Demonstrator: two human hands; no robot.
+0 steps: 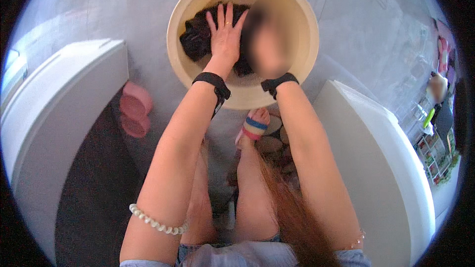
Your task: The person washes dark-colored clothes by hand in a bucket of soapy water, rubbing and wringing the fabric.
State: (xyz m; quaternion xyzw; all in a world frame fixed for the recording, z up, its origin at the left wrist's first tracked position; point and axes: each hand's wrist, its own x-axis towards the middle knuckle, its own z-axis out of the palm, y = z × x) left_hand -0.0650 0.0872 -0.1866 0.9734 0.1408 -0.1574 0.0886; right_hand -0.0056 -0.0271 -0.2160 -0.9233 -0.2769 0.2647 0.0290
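Note:
A round cream-coloured basin [308,44] stands on the floor before me. Dark, crumpled cloth [195,37] lies inside it, on the left and in the middle. My left hand [225,40] rests palm down on this cloth, its fingers spread. Inside the basin's right half is my right hand [269,46], close to the cloth's right side; a blurred patch covers it, so its fingers and anything in them cannot be made out. Black bands circle both wrists.
Pink slippers or small pink tubs [136,105] lie on the floor at the left. White panels rise at the left [85,66] and right [371,129]. My foot in a striped sandal [256,124] is just below the basin. Mixed items, some blurred, are at the far right.

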